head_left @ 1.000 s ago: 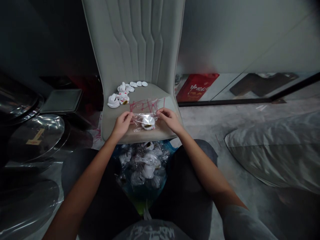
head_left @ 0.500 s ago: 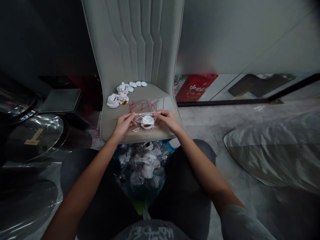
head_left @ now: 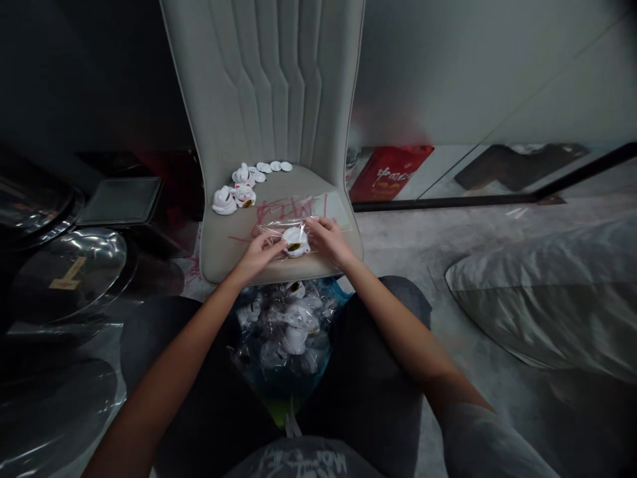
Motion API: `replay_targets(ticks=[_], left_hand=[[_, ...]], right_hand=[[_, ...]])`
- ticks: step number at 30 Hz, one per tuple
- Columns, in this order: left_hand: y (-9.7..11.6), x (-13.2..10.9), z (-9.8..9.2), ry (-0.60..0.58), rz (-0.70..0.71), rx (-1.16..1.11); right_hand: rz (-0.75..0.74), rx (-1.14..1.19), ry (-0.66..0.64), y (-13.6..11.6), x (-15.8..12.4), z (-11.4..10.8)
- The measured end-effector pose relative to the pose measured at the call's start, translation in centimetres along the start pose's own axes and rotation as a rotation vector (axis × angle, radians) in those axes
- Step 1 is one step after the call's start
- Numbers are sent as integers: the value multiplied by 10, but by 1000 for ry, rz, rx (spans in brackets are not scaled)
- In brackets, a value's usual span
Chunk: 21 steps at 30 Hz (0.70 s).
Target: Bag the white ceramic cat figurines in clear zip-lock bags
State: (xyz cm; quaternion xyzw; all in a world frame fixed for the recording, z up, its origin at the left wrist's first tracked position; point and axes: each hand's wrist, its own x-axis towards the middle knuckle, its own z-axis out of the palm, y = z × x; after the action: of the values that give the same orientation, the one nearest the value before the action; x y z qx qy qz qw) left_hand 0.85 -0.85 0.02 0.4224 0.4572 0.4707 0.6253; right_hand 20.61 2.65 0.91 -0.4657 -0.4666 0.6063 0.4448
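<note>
Pinching a clear plastic bag [head_left: 323,222], the left hand [head_left: 256,255] and right hand [head_left: 328,242] flank a white beckoning-cat figurine [head_left: 295,242] (sealed inside, gold-marked) above the grey chair seat [head_left: 223,262] beneath them.

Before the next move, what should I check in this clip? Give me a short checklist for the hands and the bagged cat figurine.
Figurine inside the plastic bag: ok.
Left hand touching the bag beside the figurine: ok.
Right hand touching the bag: ok.
Bag opening sealed: cannot tell.
Loose cats on the chair seat, apart from the hands: ok.
</note>
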Motion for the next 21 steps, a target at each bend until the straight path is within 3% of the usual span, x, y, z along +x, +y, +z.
replay_targets(ticks=[6, 10, 15, 21], left_hand=[[5, -2, -1, 71, -63, -46], [9, -6, 1, 73, -135, -101], [10, -6, 4, 85, -128, -147], [13, -6, 3, 103, -185, -203]], right_hand=[[-30, -97, -207, -5, -4, 1], [-5, -113, -171, -3, -6, 2], [54, -49, -172, -2, -7, 3], [6, -90, -183, -4, -6, 1]])
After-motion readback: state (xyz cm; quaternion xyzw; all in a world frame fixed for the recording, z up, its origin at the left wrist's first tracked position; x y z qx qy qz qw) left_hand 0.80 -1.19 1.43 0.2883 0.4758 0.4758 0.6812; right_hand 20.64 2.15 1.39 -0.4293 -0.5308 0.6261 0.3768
